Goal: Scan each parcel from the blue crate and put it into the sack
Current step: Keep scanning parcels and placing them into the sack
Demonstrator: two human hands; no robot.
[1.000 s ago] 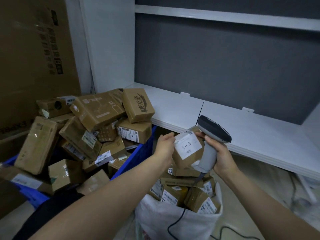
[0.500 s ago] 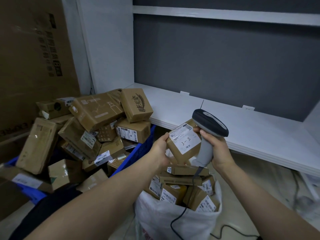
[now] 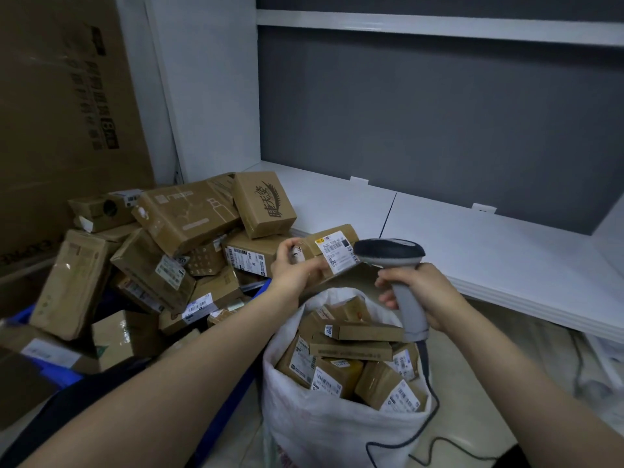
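My left hand (image 3: 297, 265) grips a small brown parcel (image 3: 332, 246) above the sack, its white barcode label turned up and to the right. My right hand (image 3: 422, 295) holds the grey handheld scanner (image 3: 391, 256) by its handle, the dark head right beside the parcel's label. Below both hands stands the white sack (image 3: 337, 430), open at the top and filled with several labelled brown parcels. The blue crate (image 3: 64, 373) at the left is heaped with several cardboard parcels, mostly hiding its walls.
A white shelf (image 3: 489, 251) runs behind the sack at the right, with a grey back panel above. A large cardboard box (image 3: 60, 123) leans against the wall at the far left. The scanner's black cable (image 3: 432, 444) trails over the sack onto the floor.
My left hand turned the parcel over, so a printed barcode label faces up instead of the handwritten one. The scanner dropped lower and its head now points at that label.
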